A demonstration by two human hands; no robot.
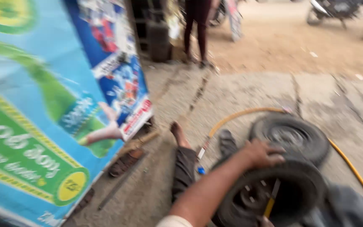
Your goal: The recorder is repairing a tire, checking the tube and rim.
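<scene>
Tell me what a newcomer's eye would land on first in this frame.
The big blue and green printed banner fills the left side. At lower right, the left hand rests on the near small black rubber tyre, a second black tyre lying flat just behind it. A yellow hose curves over the cracked concrete ground around them.

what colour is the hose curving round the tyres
Yellow-orange; the hose shows best in the head view, curving behind the tyres.

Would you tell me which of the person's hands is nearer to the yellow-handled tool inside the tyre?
The right. The right hand shows only at the bottom edge, at the foot of the tool. The left hand rests on the tyre's upper rim, apart from the tool.
</scene>
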